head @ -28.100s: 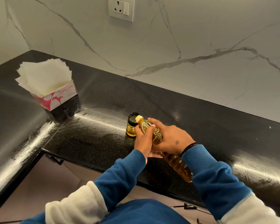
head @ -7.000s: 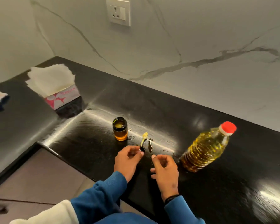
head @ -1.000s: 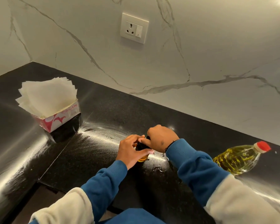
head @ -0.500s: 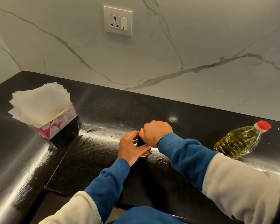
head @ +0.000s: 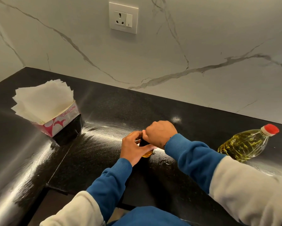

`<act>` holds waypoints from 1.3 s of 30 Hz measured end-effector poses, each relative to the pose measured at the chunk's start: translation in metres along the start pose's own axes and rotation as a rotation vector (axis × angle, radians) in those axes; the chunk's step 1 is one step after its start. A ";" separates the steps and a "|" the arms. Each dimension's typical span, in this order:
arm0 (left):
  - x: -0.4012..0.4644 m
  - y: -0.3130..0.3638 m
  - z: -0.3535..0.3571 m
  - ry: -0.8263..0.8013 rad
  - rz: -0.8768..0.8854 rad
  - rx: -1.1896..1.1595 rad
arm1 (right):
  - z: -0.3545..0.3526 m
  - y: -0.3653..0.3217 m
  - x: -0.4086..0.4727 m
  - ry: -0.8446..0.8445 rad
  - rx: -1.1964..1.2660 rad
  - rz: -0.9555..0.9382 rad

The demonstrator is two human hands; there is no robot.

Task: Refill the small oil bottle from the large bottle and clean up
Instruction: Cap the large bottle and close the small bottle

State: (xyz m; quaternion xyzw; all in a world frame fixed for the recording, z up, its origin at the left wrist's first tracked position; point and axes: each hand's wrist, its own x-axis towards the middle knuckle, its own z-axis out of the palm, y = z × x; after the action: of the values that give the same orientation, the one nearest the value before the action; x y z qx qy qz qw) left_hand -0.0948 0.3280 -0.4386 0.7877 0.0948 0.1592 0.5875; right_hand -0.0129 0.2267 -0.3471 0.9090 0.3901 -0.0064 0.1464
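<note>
Two hands meet over one small bottle at the middle of the black surface [head: 104, 111], close to its front edge. Starting at the left: a tissue box [head: 60, 121], pink and white, sits toward the back left corner, with a fanned stack of white tissues [head: 42, 98] sticking out of its top. Moving in, the left hand [head: 133, 148] has its grip wrapped around the small oil bottle [head: 146, 152], thumb across the front and fingers curled behind. Only a sliver of amber glass and the dark upper part show between the hands. The bottle stands upright on the surface. Right on top of it sits the right hand [head: 160, 132], its grip clenched over the bottle's top, knuckles up; what lies under the palm is hidden. Both arms wear blue sleeves with white upper parts. Just right of the small bottle, a little wet smear [head: 164, 161] glints on the surface. Farther right, well apart from the hands, the large oil bottle [head: 244, 144] leans in view with its red cap [head: 270, 129] on, yellow oil inside. Up on the marble wall [head: 202, 46] behind, a white socket [head: 123, 17] is mounted.
</note>
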 end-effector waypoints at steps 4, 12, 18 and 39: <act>0.000 -0.002 0.000 0.001 0.006 0.030 | 0.004 -0.007 -0.001 0.000 0.069 0.103; -0.003 -0.006 0.004 0.021 -0.021 0.046 | 0.009 -0.008 -0.011 0.045 0.149 0.145; -0.004 -0.007 0.006 0.033 -0.027 0.045 | 0.020 -0.010 -0.026 0.064 0.298 0.227; -0.035 0.036 -0.059 0.328 -0.289 -0.113 | -0.015 -0.051 -0.015 0.493 0.683 0.011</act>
State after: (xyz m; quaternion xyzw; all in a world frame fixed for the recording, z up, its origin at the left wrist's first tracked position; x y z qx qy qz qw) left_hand -0.1501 0.3586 -0.3935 0.6955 0.2918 0.2042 0.6241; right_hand -0.0612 0.2541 -0.3443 0.8817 0.3839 0.0833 -0.2611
